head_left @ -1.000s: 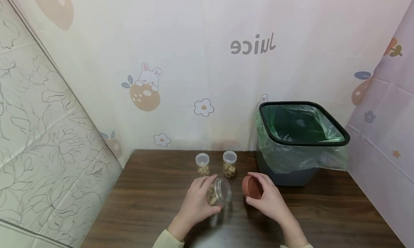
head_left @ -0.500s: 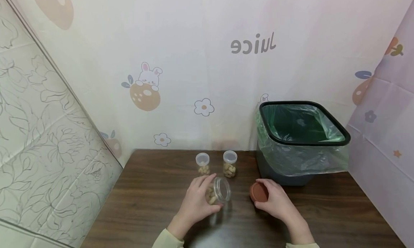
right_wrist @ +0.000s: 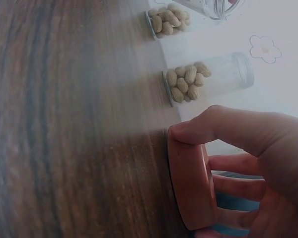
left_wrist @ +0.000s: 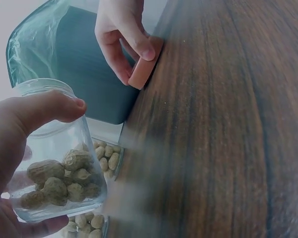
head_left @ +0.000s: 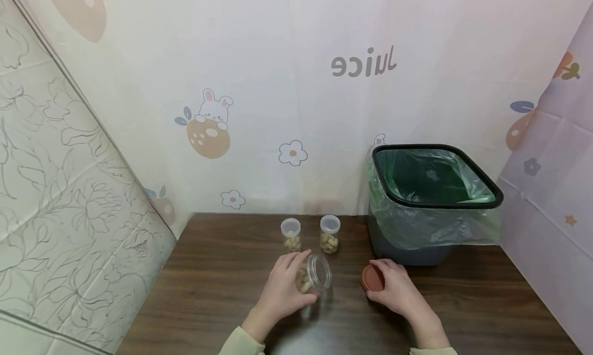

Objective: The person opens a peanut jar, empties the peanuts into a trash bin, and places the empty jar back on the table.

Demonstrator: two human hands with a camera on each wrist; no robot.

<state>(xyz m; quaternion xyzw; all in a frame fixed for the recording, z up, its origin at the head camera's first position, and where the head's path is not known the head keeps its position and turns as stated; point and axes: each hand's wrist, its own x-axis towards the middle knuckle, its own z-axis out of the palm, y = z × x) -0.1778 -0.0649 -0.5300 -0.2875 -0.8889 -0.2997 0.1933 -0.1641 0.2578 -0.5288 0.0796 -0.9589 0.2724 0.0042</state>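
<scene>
My left hand (head_left: pixel 282 289) grips a clear jar (head_left: pixel 319 272) around its side, with the lidless mouth tipped toward the right. Whole peanuts (left_wrist: pixel 53 184) lie inside it, seen close up in the left wrist view. To the right, my right hand (head_left: pixel 399 288) holds a reddish-brown round lid (head_left: pixel 372 278) by its edge, thumb on the near side and fingers on the far side. In the right wrist view the lid (right_wrist: pixel 191 183) sits flat at the tabletop with the thumb on its rim.
Two small clear jars, the left one (head_left: pixel 291 234) and the right one (head_left: pixel 330 234), stand behind the hands with peanuts in them. A grey bin (head_left: pixel 403 242) with a green liner stands at the back right. Patterned cloth (head_left: pixel 259 113) hangs behind the wooden table (head_left: pixel 208 278).
My right hand has moved right and toward me with the lid, which has gone from tilted on edge to flat at the tabletop. The left hand and its jar have hardly moved.
</scene>
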